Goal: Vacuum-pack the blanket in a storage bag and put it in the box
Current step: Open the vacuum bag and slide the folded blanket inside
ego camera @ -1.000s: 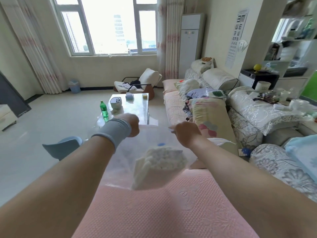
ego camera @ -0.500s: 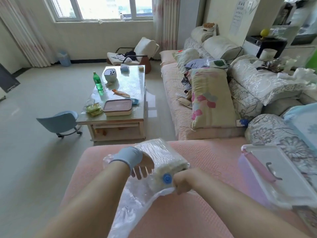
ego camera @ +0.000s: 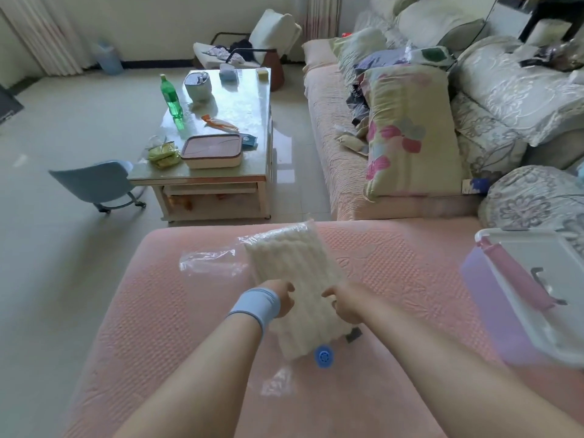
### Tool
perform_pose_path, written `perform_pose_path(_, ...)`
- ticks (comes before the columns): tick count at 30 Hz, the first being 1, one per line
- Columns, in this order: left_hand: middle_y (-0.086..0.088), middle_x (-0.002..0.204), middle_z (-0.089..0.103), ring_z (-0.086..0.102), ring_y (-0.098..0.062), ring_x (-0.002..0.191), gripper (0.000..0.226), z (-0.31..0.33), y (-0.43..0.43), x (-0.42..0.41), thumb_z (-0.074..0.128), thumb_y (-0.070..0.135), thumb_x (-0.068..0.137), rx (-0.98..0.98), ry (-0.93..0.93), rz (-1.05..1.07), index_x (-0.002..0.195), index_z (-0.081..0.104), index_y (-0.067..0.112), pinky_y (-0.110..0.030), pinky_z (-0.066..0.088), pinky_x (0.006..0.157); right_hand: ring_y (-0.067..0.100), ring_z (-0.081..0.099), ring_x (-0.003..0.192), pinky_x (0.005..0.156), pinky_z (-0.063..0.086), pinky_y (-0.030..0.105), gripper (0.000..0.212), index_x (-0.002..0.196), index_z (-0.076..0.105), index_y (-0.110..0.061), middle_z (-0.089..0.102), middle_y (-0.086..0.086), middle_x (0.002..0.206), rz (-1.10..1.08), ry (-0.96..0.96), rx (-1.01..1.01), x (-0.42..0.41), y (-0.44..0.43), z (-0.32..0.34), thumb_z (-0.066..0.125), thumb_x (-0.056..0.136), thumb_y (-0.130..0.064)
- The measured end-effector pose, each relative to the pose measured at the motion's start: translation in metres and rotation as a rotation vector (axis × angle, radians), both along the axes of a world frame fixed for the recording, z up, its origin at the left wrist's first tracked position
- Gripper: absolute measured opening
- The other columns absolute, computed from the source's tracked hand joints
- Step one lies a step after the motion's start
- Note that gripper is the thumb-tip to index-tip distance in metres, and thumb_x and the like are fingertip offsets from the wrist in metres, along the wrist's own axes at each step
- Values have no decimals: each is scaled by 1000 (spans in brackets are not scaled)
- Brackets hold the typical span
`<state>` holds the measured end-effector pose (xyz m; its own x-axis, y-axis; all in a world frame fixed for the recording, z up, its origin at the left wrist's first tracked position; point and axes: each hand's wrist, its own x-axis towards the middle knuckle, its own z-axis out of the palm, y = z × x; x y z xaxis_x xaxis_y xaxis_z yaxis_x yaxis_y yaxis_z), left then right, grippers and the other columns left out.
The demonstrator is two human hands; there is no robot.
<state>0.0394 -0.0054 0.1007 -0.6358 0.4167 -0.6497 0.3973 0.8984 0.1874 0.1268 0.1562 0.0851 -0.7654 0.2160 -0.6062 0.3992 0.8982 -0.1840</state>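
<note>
Head view: the left hand [ego camera: 282, 299], wearing a blue wristband [ego camera: 256, 306], and the right hand [ego camera: 343, 304] are each gripping a side edge of the storage bag [ego camera: 208, 263], fingers curling round it, above the pink cushion [ego camera: 158, 311]. The white blanket [ego camera: 294, 267] is lying flattened inside, blue valve [ego camera: 324, 356] nearest the person. The box [ego camera: 486, 314], white lid [ego camera: 537, 257] on top, is sitting at right, apart from the bag.

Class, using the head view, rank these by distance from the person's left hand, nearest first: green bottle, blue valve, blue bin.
1. Blue valve, on the storage bag beside the left hand.
2. Green bottle, on the table ahead.
3. Blue bin, farthest back, left.
</note>
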Motion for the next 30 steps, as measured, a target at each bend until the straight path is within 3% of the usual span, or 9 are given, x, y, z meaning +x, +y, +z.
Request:
perform_pose_path(2,-5,153,35,44,-28,133,50,-37,3,-3,43,34,101,25,1,65,150,32,30,-38,40,105,26,47,135,104,41,33,51,146,46,-39,41,3,155,38,52,20,-10,4,-28,43,102,-15)
perform_pose_path(4,-4,160,15,36,-32,138,57,-75,6,-3,43,42,100,33,-4,120,152,21,35,-43,38,109,24,34,144,113,33,39,54,151,38,-37,27,0,163,115,87,51,-18,7,-62,44,102,-15)
perform_pose_path(8,2,161,-21,-10,-36,148,79,-154,12,-3,46,57,94,116,39,223,152,-6,44,-52,14,118,21,4,154,119,15,58,68,157,17,-39,1,-3,168,193,207,108,-30,15,-132,54,100,-37)
perform_pose_path(12,1,156,-34,-17,-40,146,94,-227,7,-10,55,60,88,198,112,151,149,-16,45,-51,5,120,17,-11,153,118,3,65,74,154,5,-52,-14,-12,166,144,306,13,-30,21,-200,51,96,-53)
perform_pose_path(17,2,157,-32,-13,-35,147,92,-268,15,-55,59,54,89,296,244,46,149,-10,48,-44,2,120,19,-17,152,116,0,68,68,153,-8,-52,-18,-10,165,68,454,147,-46,21,-249,32,99,-60)
perform_pose_path(23,5,160,-22,-6,-29,149,92,-275,35,-92,59,60,85,303,380,22,150,-6,48,-43,8,121,21,-12,154,116,3,69,66,154,-8,-50,-17,-8,166,10,516,198,-73,28,-261,30,100,-59)
perform_pose_path(26,4,161,-20,-5,-28,150,91,-284,22,-76,53,65,86,363,432,73,149,-10,48,-46,11,121,19,-9,154,118,3,65,65,156,-2,-48,-17,-6,166,3,588,197,-61,24,-263,30,100,-59)
perform_pose_path(30,0,162,-15,0,-27,150,71,-288,-9,-24,35,61,96,504,503,128,149,-11,48,-44,9,121,19,-15,153,120,-5,61,67,157,-3,-44,-20,-1,165,-35,651,158,-19,9,-253,30,101,-59)
